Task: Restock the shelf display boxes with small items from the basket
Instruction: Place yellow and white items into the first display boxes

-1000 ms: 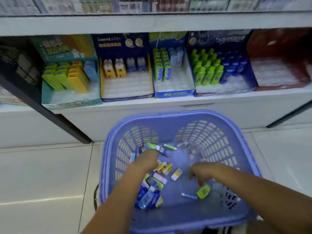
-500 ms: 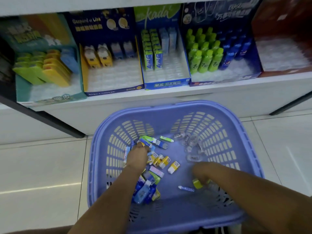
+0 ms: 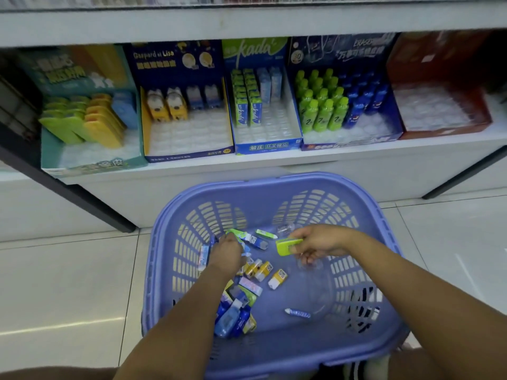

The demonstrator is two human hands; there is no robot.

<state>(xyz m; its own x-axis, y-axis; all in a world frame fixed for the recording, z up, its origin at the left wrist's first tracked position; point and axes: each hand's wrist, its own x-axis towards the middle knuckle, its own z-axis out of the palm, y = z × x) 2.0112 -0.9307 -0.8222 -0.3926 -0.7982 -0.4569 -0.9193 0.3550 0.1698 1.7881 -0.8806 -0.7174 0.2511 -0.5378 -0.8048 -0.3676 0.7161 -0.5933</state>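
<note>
Pinches the lime-green item (image 3: 286, 246) by one end with the right hand (image 3: 321, 244), over the basket (image 3: 274, 179); has the left hand (image 3: 226, 255) down among loose packets (image 3: 258, 270), grip not discernible. Probably light, rigid, slick plastic; best gripped across flat faces.

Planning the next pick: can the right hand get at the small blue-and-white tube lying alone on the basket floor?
Probably, as far as the path goes: the small blue-and-white tube lies alone on the floor of the purple plastic basket, with nothing over it. But the right hand pinches a lime-green flat item, so it is full.
</note>
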